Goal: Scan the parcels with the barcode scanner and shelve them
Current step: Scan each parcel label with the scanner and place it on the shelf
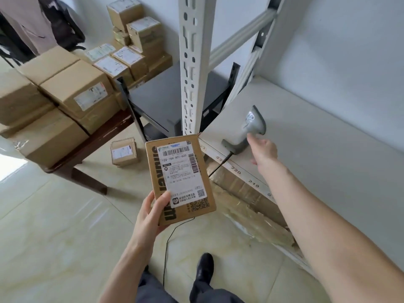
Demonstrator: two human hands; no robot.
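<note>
Left hand [150, 212]: holds a flat parcel [180, 179] by its near corner, thumb on the label side, fingers curled under; grip closed on the parcel.
Parcel: brown cardboard, held in the air above the floor [54, 237], tilted with its white label [184, 171] facing up; barcodes and QR codes show on the label; its far edge sits close to the shelf's front corner.
Right hand [263, 150]: reaches over the shelf [328, 149] toward the scanner [248, 130]; fingers loosely extended, grip wide and holding nothing; a fingertip is at or just off the scanner's handle, and I cannot tell if it touches.
Scanner: grey, lying on the shelf near the front edge, head pointing away from the person; its black cable [172, 237] drops off the shelf edge and runs down across the floor.
Shelf: white board in a white metal rack, upright post [194, 62] at its left front corner; numbers 220 and 219 printed along the front edge; flattened cardboard shows on the level below.
Worktop [91, 147]: dark wooden, to the left, carrying many stacked brown boxes [74, 92] with labels.
Small box [123, 152]: on the floor under the worktop's edge, just left of the held parcel in view.
Dark rack [157, 99]: low grey shelf behind the post.
Person: dark trousers and a black shoe [204, 268] at the bottom of the view.
</note>
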